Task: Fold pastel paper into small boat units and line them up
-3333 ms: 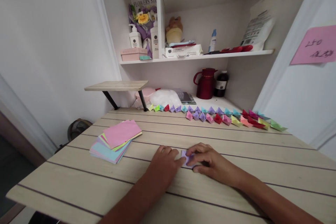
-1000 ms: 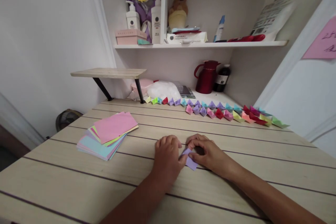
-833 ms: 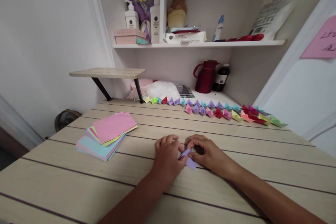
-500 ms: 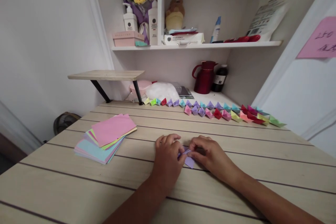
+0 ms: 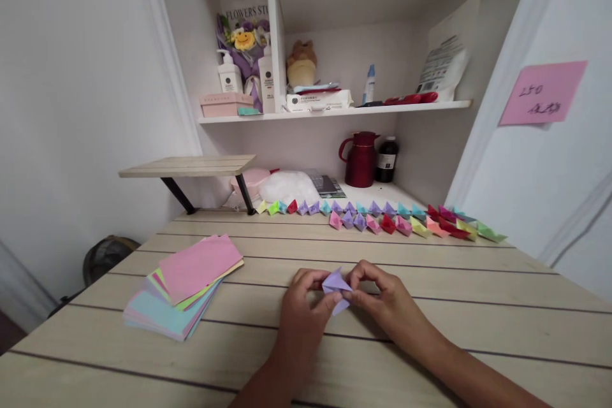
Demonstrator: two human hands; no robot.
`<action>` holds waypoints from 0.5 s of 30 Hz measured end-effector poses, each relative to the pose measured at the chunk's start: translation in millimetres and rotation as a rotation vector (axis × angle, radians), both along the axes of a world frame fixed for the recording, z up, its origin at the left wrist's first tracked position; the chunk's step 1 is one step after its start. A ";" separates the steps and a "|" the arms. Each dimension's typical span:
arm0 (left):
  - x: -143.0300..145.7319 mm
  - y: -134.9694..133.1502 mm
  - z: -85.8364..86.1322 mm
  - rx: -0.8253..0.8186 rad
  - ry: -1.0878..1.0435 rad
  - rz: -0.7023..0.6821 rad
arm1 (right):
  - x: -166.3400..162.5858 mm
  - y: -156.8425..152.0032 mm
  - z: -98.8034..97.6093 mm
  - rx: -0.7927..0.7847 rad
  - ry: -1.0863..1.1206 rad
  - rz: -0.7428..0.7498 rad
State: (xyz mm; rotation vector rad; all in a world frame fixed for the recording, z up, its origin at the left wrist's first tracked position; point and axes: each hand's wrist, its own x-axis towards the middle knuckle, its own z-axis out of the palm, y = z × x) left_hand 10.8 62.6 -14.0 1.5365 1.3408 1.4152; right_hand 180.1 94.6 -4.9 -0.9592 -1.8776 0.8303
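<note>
A small folded piece of purple paper (image 5: 336,283) is held between both hands over the wooden table (image 5: 401,357). My left hand (image 5: 306,306) pinches its left side, with the thumb on the near face. On the right edge, the thumb and index finger of my right hand (image 5: 380,290) close on the same paper. One pointed flap stands up and another points down toward me. The fingertips partly cover the folds. To the left lies a stack of coloured paper sheets (image 5: 201,269), pink on top with light blue beneath.
Folded paper boats (image 5: 387,224) of several colours line the table's far side. A small raised wooden shelf (image 5: 187,166) on black legs stands at the back left. Behind are a dark red jug (image 5: 361,160), a dark bottle (image 5: 386,160) and a white shelf (image 5: 401,107) with bottles and boxes.
The purple paper has been lifted and turned from lying flat under the fingers to being held up, with its folded flaps showing. My head view has tilted upward.
</note>
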 end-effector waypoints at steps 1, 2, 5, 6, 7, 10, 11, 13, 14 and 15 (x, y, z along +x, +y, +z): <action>0.9 -0.3 0.4 -0.023 -0.014 -0.004 | -1.8 -2.1 1.0 0.014 -0.015 0.000; 1.5 -0.4 0.5 -0.046 -0.037 -0.007 | -3.1 -3.7 1.7 0.036 -0.035 -0.004; 3.2 -0.3 0.2 -0.087 -0.168 -0.035 | -3.7 -5.5 2.2 0.140 -0.100 -0.031; 3.9 -0.4 -0.1 -0.092 -0.216 -0.054 | -3.0 -5.5 2.2 0.174 -0.115 -0.038; 4.6 -0.6 -0.4 -0.098 -0.255 -0.075 | -2.1 -5.4 2.3 0.207 -0.128 -0.039; 6.3 -1.5 -2.3 -0.116 -0.299 -0.128 | 0.3 -5.4 3.8 0.321 -0.193 0.018; 6.5 -1.5 -3.2 -0.117 -0.291 -0.127 | 0.7 -5.5 4.4 0.360 -0.226 0.050; 6.5 -1.0 -5.0 -0.106 -0.261 -0.104 | 1.1 -5.2 5.1 0.419 -0.281 0.086; 6.2 -0.5 -5.7 -0.100 -0.255 -0.089 | 1.1 -4.8 4.9 0.433 -0.297 0.081; 6.0 0.0 -6.0 -0.103 -0.259 -0.079 | 1.2 -4.2 4.4 0.439 -0.304 0.067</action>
